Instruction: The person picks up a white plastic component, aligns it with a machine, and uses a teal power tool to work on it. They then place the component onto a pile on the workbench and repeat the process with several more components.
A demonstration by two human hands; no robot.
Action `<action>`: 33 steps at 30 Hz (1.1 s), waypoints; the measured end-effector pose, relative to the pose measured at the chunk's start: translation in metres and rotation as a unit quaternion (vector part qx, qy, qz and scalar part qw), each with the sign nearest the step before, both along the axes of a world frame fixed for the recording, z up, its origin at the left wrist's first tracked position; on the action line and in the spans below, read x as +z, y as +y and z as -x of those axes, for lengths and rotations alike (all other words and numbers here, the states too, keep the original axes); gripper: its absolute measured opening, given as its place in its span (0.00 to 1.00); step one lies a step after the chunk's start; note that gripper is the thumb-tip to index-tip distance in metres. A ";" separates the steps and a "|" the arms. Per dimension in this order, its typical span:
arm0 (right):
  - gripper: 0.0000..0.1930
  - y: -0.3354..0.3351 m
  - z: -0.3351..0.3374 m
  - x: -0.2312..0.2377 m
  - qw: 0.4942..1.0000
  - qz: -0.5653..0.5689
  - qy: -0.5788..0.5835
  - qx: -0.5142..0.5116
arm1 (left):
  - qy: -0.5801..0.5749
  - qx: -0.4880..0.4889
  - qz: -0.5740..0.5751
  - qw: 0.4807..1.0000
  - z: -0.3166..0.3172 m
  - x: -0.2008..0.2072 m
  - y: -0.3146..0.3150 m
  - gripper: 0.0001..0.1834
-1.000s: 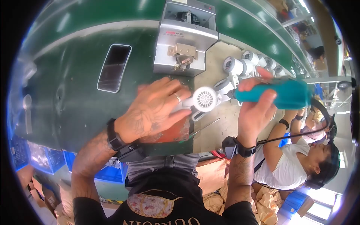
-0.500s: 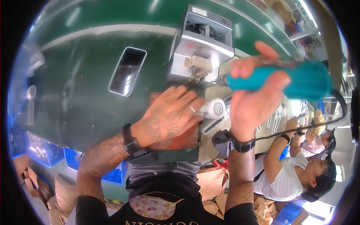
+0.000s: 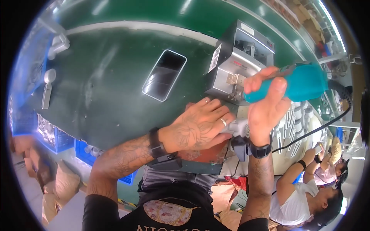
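My left hand [image 3: 202, 125] is closed around the handle of a small white handheld fan [image 3: 238, 126] over a reddish-brown pad [image 3: 204, 153]. The fan's round grille end lies partly behind my right wrist. My right hand [image 3: 268, 102] grips a teal electric screwdriver [image 3: 304, 82], held sideways with its front end pointing left. I cannot make out the bit. Just beyond that front end stands a grey box-shaped screw feeder [image 3: 246, 63] with a small metal outlet block.
A phone [image 3: 165, 75] lies on the green table. Another white fan part [image 3: 47, 88] rests at the far left. Several white fan pieces [image 3: 291, 123] cover the surface at right, crossed by a black cord [image 3: 308, 134]. A co-worker [image 3: 296, 200] sits at right; blue bins stand at left.
The view has swung, shifting the table things rightward. My right hand with the screwdriver has come nearer and leftward relative to the screw feeder. My left hand still holds the fan.
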State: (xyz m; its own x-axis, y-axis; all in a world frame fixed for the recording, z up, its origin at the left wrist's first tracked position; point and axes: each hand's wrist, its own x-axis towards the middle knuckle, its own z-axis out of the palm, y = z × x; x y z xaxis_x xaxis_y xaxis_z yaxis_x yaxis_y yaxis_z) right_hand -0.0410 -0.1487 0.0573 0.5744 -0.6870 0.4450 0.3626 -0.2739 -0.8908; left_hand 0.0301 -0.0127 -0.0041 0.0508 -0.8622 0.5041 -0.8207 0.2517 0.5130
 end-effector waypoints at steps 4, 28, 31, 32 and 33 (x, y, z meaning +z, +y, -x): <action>0.31 0.017 0.023 0.000 0.998 -0.019 0.039 -0.043 | -0.004 0.011 -0.001 1.000 -0.001 -0.003 0.002 0.19; 0.34 0.017 0.055 -0.017 0.993 -0.110 0.034 -0.027 | 0.005 0.007 -0.021 1.000 0.000 0.001 -0.001 0.17; 0.32 0.016 0.052 -0.016 0.998 -0.035 0.037 -0.020 | 0.000 0.005 -0.022 1.000 0.003 -0.003 -0.004 0.17; 0.32 0.015 0.051 -0.016 0.998 -0.041 0.035 -0.011 | -0.002 0.004 -0.015 1.000 0.003 -0.004 -0.004 0.17; 0.31 0.015 0.049 -0.016 0.998 -0.047 0.031 -0.012 | -0.004 0.012 -0.021 1.000 0.001 -0.004 -0.002 0.17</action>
